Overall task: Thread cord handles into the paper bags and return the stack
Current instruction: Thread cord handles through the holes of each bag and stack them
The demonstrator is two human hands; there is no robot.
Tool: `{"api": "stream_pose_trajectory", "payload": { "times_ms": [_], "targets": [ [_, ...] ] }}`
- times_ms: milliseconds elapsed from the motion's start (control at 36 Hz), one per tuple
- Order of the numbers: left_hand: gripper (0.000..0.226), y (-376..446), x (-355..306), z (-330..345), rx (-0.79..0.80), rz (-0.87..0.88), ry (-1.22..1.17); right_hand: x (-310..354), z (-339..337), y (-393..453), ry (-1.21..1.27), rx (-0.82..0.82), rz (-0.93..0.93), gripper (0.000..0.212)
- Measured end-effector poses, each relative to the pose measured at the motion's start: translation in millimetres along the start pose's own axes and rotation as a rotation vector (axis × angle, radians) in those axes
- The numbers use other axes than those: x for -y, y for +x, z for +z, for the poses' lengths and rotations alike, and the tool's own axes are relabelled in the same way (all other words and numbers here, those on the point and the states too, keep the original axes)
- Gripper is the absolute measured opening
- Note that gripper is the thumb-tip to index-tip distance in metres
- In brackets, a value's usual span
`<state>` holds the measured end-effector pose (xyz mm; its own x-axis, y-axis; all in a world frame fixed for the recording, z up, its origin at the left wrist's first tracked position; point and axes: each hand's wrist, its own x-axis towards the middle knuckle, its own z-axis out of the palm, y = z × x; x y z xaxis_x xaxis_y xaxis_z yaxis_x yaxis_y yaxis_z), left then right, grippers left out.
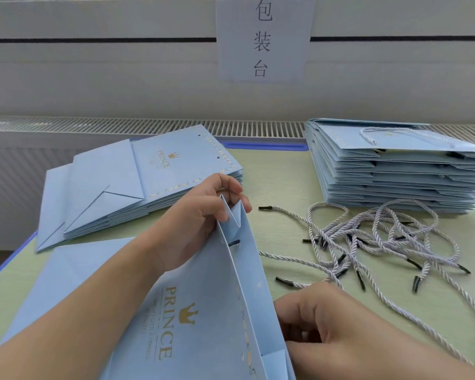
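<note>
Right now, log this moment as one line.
left hand: pinches bag gusset | right hand: at bag mouth | cords: loose pile

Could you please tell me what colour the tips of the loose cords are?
Black tips on white cords, clearest in the head view.

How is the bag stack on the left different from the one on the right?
The left stack is lower and fanned out; its top bag shows empty punched holes. The right stack is taller and squarer; its top bag carries a white cord handle. Both hold flat light-blue paper bags.
</note>
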<state>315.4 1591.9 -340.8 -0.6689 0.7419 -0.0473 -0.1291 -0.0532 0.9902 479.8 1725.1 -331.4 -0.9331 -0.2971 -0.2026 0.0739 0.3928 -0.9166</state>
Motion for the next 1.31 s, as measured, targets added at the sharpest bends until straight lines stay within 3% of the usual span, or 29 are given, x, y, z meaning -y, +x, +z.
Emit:
{"api": "stream_pose_trajectory", "payload": {
  "times_ms": [306, 417, 528, 667, 889, 1139, 1306],
  "targets": [
    [0.045, 1.3, 0.0, 1.3, 0.001, 0.001, -0.025, -3.8, -0.9, -2.0, 0.439, -0.013, 0.149, 0.028],
    [0.046, 2.6, 0.6, 1.5, -0.002, -0.004, -0.016, 3.8, 2.9, -8.0, 0.392, -0.139, 0.08, 0.046],
    [0.045, 2.8, 1.7, 2.4, -0.008, -0.002, 0.003, 4.5, 11.2, -9.4, 0.1, -0.237, 0.004, 0.04],
    [0.045, 2.2, 3.0, 7.5, 0.014, -0.014, 0.057, 1.6, 2.7, -7.2, -0.182, -0.157, -0.061, 0.019],
    [0.045, 2.3, 3.8, 7.3, 0.03, -0.022, 0.077, -0.1, 2.3, -0.6, -0.415, -0.047, -0.122, 0.028],
    [0.047, 1.2, 1.7, 2.1, 0.043, -0.033, 0.003, 3.0, 4.9, -0.5, -0.386, -0.071, -0.076, 0.02],
    [0.047, 1.2, 0.9, -2.1, 0.018, -0.021, -0.069, 7.2, 3.1, -5.0, -0.038, -0.128, -0.023, 0.024]
  ]
}}
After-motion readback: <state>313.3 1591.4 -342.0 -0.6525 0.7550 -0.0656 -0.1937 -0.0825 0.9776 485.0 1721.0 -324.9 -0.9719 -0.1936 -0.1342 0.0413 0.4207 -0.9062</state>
